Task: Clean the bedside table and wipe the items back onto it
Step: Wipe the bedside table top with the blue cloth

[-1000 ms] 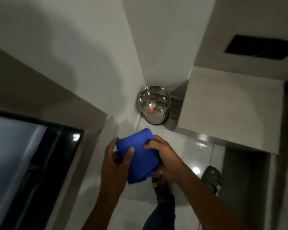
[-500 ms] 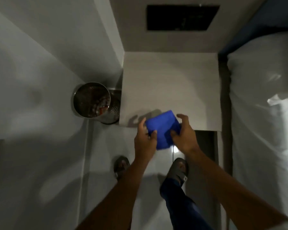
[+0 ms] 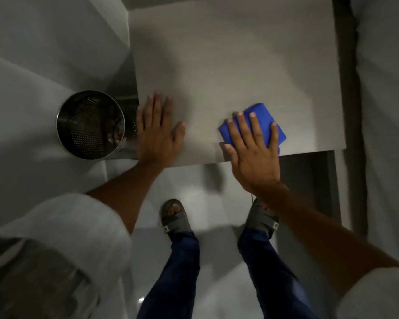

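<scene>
White floor tiles [image 3: 189,194] run under a pale bedside table [image 3: 235,54] filling the upper centre. At left centre a perforated steel bin [image 3: 90,124] holds dim scraps, unclear what. Left hand [image 3: 157,132] lies flat on the table's left edge, fingers together. Right hand [image 3: 251,148], fingers spread, presses a folded blue cloth [image 3: 263,118] at the table's lower right, its long axis running lower left to upper right.

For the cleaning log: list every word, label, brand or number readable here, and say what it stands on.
None can be read.
The bedside table top is plain, with no print.
The blue cloth under the right hand shows no tag or label.
The metal bin holds something with a red patch, too blurred to read.
The sandals show no legible brand.
</scene>
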`<move>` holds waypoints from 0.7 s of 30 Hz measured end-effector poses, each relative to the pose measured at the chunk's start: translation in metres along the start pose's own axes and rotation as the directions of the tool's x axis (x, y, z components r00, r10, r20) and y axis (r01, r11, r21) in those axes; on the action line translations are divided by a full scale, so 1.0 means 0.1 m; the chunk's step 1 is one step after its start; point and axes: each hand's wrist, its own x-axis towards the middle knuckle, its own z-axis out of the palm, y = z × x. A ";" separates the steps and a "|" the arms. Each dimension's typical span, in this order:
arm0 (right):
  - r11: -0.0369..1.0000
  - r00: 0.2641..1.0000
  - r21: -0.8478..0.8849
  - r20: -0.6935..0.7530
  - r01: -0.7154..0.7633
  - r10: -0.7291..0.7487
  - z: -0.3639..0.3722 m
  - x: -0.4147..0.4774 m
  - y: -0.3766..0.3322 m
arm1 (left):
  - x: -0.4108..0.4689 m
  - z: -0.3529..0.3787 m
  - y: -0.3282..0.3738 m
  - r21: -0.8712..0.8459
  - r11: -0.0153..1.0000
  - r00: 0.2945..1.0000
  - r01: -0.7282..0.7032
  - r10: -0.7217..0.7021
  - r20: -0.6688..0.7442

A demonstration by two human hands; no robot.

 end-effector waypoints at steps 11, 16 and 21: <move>0.917 0.918 0.146 -0.091 -0.372 0.387 -0.10 0.11 1.09 | 0.04 0.08 -0.08 -0.015 1.000 0.999 -0.006 0.006 -0.034; 0.894 0.898 0.212 -0.120 -0.393 0.423 0.04 0.22 0.32 | 0.01 0.01 -0.05 -0.013 1.000 1.000 0.004 -0.004 -0.012; 0.951 0.964 0.228 -0.114 -0.210 0.241 0.11 0.37 -0.62 | 0.01 -0.02 -0.05 -0.023 1.000 1.000 0.000 0.001 0.022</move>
